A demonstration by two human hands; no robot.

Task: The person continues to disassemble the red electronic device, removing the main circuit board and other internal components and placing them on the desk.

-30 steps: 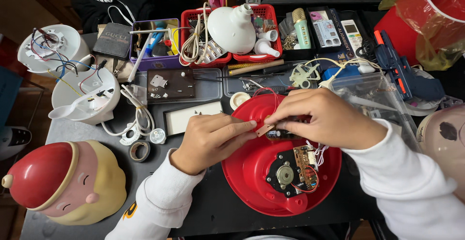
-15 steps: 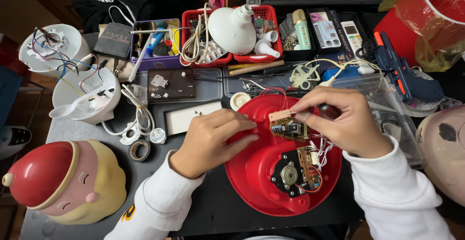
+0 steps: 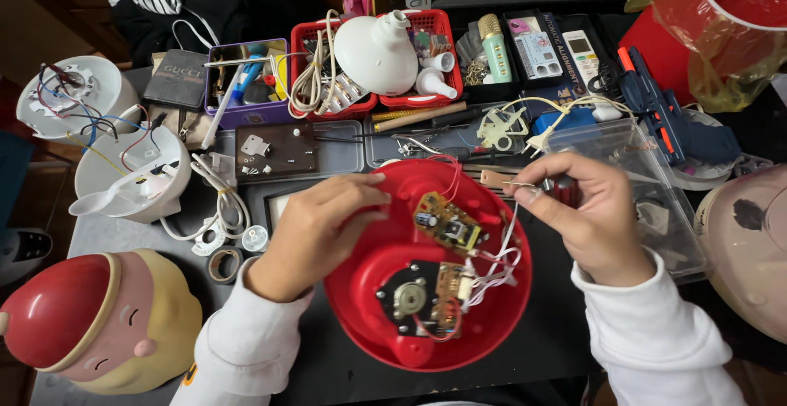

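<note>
left hand (image 3: 316,230) steadying red base (image 3: 361,308), right hand (image 3: 586,209) pinching wire (image 3: 510,183)

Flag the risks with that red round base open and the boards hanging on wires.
1. The small yellow circuit board lies loose on the red round plastic base, tied only by thin white wires; a tug by the right hand could likely snap a joint.
2. The left hand rests on the base's rim; if it slips, the base may shift.
3. The clear plastic box beside the right hand is crowded; small parts could get knocked off.
</note>
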